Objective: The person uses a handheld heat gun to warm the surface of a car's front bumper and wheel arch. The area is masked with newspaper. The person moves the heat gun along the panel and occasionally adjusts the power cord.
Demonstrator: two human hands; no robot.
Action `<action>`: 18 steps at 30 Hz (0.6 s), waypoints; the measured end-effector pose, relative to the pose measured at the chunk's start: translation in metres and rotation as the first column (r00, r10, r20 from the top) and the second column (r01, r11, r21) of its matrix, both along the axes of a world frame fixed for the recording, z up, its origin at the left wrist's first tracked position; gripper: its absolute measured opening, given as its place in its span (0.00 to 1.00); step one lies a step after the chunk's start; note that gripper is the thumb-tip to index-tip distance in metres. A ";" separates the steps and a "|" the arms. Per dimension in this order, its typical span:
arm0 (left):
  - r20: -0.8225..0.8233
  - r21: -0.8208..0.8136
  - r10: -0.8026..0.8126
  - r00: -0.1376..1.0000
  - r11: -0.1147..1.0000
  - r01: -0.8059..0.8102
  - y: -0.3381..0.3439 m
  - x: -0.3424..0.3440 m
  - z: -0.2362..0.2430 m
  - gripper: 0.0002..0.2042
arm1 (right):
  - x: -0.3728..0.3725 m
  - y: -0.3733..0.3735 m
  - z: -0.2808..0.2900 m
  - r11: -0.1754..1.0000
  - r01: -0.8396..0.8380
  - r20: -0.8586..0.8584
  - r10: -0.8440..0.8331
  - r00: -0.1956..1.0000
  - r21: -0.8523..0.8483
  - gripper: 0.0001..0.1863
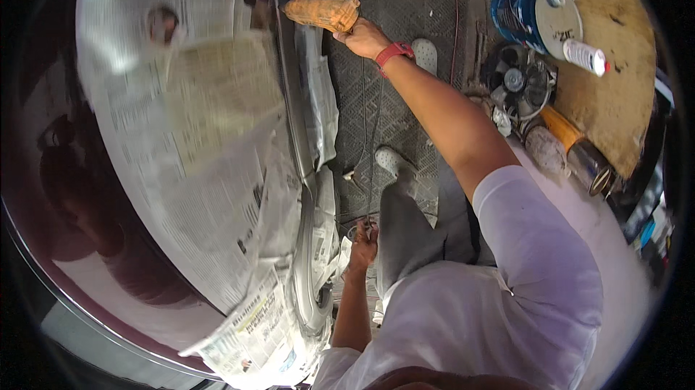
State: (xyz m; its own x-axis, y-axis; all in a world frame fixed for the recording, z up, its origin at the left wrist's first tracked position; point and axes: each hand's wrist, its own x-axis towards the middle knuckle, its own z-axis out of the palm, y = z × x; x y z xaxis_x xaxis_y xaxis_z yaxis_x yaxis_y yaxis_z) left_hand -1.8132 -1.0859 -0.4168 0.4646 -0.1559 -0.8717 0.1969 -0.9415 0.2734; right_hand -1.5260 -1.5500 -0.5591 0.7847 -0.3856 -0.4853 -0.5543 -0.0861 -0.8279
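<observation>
My right hand [364,37], with a red band on its wrist, is stretched far forward and closed round the near end of an orange-brown tool that looks wrapped in tape [322,12]. The tool's narrow tip points left, at the dark trim strip [288,79] along the edge of a maroon car panel [101,267]. Newspaper sheets [210,108] cover much of that panel. Lower down, my left hand [363,245] hangs beside the panel edge, its fingers closed on a thin dark cord [372,144] that runs up across the floor.
A wooden board [615,93] on the right carries a blue-and-white metal can [557,17] and a white bottle with a red cap [585,56]. Beside it stand a black fan [515,80] and an orange-and-dark cylinder [579,147]. Cords cross the patterned floor mat [405,10].
</observation>
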 end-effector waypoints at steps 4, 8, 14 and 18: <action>0.171 -0.026 -0.146 0.974 0.988 0.153 -0.087 0.037 0.001 0.15 | 0.050 -0.092 -0.017 1.000 0.015 0.026 -0.015 1.000 -0.003 0.23; 0.182 -0.151 -0.001 0.983 0.988 0.029 -0.193 0.097 0.019 0.09 | 0.099 -0.173 0.001 1.000 -0.022 -0.021 0.022 1.000 -0.005 0.25; 0.183 -0.229 0.146 0.972 0.968 -0.102 -0.300 0.170 0.015 0.08 | 0.169 -0.274 -0.002 0.997 0.024 0.034 -0.021 0.999 -0.076 0.24; 0.179 -0.248 0.220 0.959 0.953 -0.173 -0.360 0.217 0.011 0.10 | 0.214 -0.331 0.003 0.992 0.027 0.038 -0.023 0.999 -0.125 0.23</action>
State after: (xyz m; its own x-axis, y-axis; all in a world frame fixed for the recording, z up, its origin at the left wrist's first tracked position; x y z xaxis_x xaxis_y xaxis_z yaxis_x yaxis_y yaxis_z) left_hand -1.5959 -1.4461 -0.4054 0.6685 -0.2265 -0.7083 0.2899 -0.7977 0.5287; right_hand -1.3125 -1.8815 -0.5558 0.7902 -0.4614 -0.4034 -0.5276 -0.1772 -0.8308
